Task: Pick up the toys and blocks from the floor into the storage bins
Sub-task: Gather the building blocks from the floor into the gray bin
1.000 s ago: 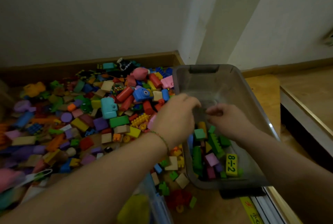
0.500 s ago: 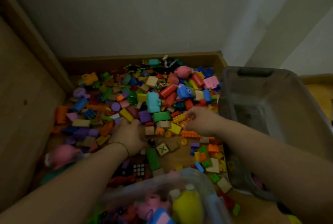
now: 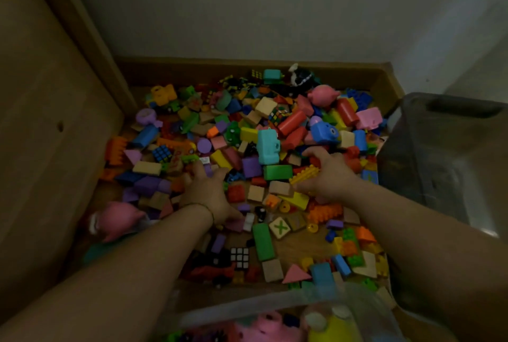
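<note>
**A:** Colourful plastic and wooden toy blocks [image 3: 248,132], where are they?
**B:** Heaped on the wooden floor [image 3: 299,248], beside the grey translucent plastic bin [image 3: 439,154].
**A:** Hands?
**B:** Left hand [image 3: 209,193] lies spread on the heap. Right hand [image 3: 331,174] is curled round a yellow studded brick [image 3: 303,174].

blocks [image 3: 277,171] glossy plastic, some matt wood | floor [image 3: 288,248] smooth wood | bin [image 3: 439,149] translucent plastic

A single wide-angle view, worn on the person's head; it faces forward and steeply down, close above the block pile [image 3: 247,165]; grey storage bin [image 3: 439,154] right of the pile, clear bin [image 3: 264,310] nearer than it, wall [image 3: 247,12] beyond it.
</note>
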